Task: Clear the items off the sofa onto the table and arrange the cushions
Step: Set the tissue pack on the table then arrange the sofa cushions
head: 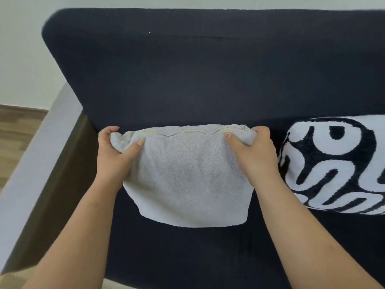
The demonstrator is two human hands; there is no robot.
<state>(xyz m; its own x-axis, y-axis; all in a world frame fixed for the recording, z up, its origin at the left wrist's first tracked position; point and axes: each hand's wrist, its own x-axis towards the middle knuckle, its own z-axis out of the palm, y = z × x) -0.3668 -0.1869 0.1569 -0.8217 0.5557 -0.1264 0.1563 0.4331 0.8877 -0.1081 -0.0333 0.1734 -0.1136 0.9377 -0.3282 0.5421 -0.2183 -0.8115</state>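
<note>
On the dark sofa seat (187,257), against the backrest, a grey cushion (187,174) stands with its zipped edge uppermost. Left hand (113,155) closes its grip on the upper left corner, thumb on the front face and fingers curled behind; right hand (256,153) grips the upper right corner the same way. Just beside the right hand's grip, a black-and-white patterned cushion (333,163) lies on the seat. Beyond the left hand's grip runs a pale grey armrest (37,153).
</note>
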